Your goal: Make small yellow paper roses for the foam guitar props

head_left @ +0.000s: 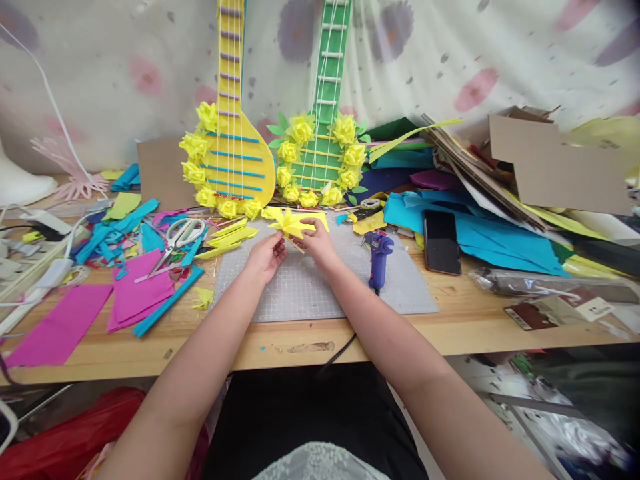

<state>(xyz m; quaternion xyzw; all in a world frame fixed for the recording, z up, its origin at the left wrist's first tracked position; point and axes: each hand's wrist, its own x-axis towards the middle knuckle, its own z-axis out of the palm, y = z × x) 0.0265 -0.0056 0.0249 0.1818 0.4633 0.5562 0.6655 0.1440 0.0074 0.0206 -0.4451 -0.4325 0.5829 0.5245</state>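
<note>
White lace (pixel 320 462) lies over the black cloth (pixel 320 407) on our lap, at the bottom edge of the view, and our bare forearms reach past it on both sides over the wooden surface (pixel 450 337). We hold a yellow paper flower (pixel 289 223) between our two hands, above the grey gridded cutting mat (pixel 300 293): the fingers of our left hand (pixel 267 255) are curled closed at its lower left, and the fingers of our right hand (pixel 320 243) pinch its right side. Between them, under the petals, we see a thin stick (pixel 299 247), though we cannot tell which hand carries it. On the mat to our right sits a blue hot glue gun (pixel 380 260), and past the mat's edge a black smartphone (pixel 442 243) overlaps blue paper sheets (pixel 505 230). To our left we have folded yellow paper pieces (pixel 233 238), then white-handled scissors (pixel 183 235) near magenta paper sheets (pixel 143 287), with a long blue strip (pixel 167 303) beside these. Facing us at the back stand a yellow lute-shaped model (pixel 250 160) and a green one (pixel 323 150), both with white strings and yellow flowers along their edges. Brown cardboard (pixel 555 170) is piled over coloured paper at our far right, before a flower-patterned curtain (pixel 440 60).
</note>
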